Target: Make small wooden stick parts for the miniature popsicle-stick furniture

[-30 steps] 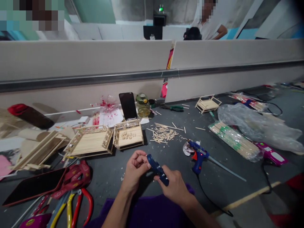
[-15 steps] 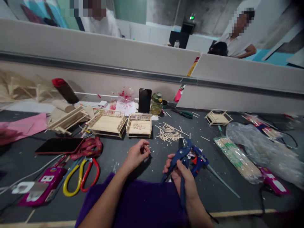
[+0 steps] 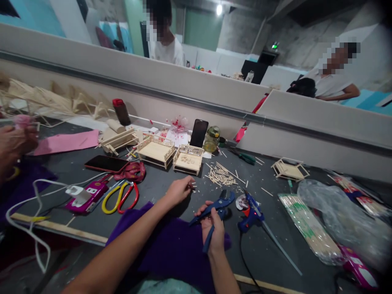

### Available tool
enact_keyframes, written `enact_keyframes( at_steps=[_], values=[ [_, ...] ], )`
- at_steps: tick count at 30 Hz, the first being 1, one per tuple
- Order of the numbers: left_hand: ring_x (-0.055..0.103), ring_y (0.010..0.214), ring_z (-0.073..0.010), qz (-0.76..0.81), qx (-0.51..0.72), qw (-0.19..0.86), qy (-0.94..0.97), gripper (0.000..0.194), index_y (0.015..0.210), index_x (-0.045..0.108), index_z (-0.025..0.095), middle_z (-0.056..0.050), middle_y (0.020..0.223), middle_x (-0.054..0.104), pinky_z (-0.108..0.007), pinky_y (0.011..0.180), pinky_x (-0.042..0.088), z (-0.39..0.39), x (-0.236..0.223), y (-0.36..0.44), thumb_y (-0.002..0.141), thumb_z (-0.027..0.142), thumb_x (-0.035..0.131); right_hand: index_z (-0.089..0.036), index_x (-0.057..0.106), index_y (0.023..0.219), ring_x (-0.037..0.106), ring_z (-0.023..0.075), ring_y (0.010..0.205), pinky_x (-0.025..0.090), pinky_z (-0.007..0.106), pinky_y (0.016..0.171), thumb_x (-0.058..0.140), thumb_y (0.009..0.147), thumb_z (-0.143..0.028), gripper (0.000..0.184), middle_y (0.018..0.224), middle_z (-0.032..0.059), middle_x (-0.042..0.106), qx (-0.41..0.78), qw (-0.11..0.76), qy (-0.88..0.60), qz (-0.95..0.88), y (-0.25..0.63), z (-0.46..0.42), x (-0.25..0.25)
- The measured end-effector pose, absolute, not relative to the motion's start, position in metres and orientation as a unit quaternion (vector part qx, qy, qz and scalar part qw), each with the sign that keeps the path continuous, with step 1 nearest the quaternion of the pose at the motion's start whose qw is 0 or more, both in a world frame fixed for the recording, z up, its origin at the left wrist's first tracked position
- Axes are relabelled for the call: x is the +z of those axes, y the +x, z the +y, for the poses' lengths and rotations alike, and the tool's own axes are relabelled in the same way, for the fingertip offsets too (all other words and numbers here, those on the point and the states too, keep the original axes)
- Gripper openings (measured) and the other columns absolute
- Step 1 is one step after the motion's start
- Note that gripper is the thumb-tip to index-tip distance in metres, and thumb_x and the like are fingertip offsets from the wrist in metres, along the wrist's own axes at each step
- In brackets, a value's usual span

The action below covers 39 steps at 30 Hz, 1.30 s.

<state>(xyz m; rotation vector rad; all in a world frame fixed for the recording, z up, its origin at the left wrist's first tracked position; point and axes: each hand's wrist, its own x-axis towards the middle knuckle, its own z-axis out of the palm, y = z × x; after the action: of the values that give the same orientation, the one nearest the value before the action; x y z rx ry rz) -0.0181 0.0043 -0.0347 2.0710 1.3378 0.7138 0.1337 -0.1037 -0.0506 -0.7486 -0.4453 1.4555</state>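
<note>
My right hand [image 3: 212,228] is closed round the handles of a blue cutter [image 3: 214,208], its jaws pointing up and to the right. My left hand [image 3: 179,190] rests on the dark table [image 3: 159,183] a little to the left, fingers pinched on a few short thin wooden sticks [image 3: 192,186]. A purple cloth [image 3: 165,245] lies under both forearms. A blue glue gun [image 3: 249,210] lies just right of the cutter. Behind the hands lie a heap of cut sticks [image 3: 221,175] and two small stick-built beds [image 3: 156,150] [image 3: 187,159].
Yellow and red scissors [image 3: 121,197], a phone [image 3: 105,163], a pink device [image 3: 88,195] and a white cable lie at left. A propped phone [image 3: 199,133] and jar [image 3: 212,139] stand at the partition. Skewer packs [image 3: 309,228] and plastic bags lie right. Another person's hand [image 3: 15,141] shows far left.
The view has swung left and pulled back. My right hand has turned the cutter from pressed against the left hand to held apart with open handles; my left hand stays pinched, now over the table.
</note>
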Motion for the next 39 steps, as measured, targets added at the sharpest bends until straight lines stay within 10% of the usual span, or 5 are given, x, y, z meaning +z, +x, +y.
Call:
enact_keyframes(
  at_steps=[22, 39],
  values=[
    [0.065, 0.097, -0.0194, 0.551, 0.245, 0.188, 0.775, 0.047, 0.119, 0.061, 0.021, -0.005, 0.105, 0.072, -0.025, 0.081, 0.046, -0.006, -0.032, -0.010, 0.078, 0.003, 0.050, -0.019, 0.056, 0.096, 0.061, 0.0146, 0.064, 0.052, 0.033, 0.067, 0.068, 0.075, -0.037, 0.031, 0.071, -0.0037, 0.062, 0.636, 0.679, -0.302, -0.207, 0.135, -0.103, -0.055],
    [0.061, 0.101, -0.0222, 0.628, 0.089, 0.081, 0.769, 0.033, 0.120, 0.056, 0.018, -0.010, 0.122, 0.058, -0.043, 0.085, 0.053, -0.020, -0.034, -0.016, 0.091, 0.032, 0.056, -0.019, 0.058, 0.092, 0.060, 0.0138, 0.058, 0.052, 0.031, 0.062, 0.071, 0.068, -0.039, 0.034, 0.064, -0.0050, 0.062, 0.658, 0.683, -0.263, -0.177, 0.137, -0.099, -0.064]
  ],
)
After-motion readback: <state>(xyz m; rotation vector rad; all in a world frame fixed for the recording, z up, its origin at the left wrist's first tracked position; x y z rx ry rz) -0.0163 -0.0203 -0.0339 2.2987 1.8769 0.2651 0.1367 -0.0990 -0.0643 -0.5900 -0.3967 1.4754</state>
